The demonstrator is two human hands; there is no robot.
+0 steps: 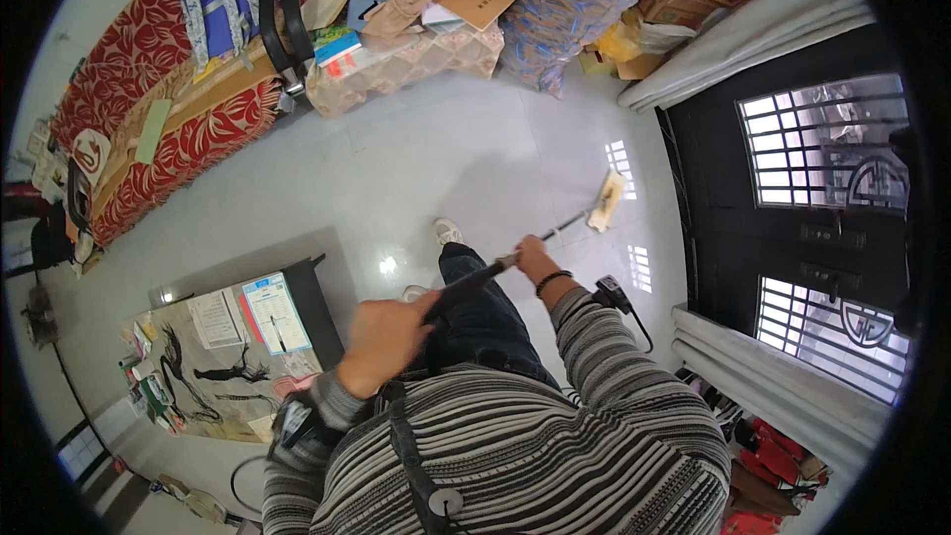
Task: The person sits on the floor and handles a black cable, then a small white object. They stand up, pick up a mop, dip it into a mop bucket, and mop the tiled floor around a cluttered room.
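Observation:
A long dark pole slants across the front of my body, held in both fists. My left hand (390, 342) is closed round its near end, close to my waist, and looks blurred. Farther along the mop handle (475, 281), my right hand (533, 256) grips the shaft; a dark beaded bracelet sits on that wrist. Beyond the right hand, a thinner shaft leads to a pale yellow mop head (607, 200), apparently sponge, at the floor near the double door. My feet in light shoes stand left of the shaft.
A low table (319, 305) with papers, a pen and black strands stands at left. A sofa with a red patterned cover (223, 134) and a cloth-draped seat (416, 63) piled with things line the far side. Beside them lies a stuffed plastic sack (553, 22). Dark doors (713, 193) and curtains are at right.

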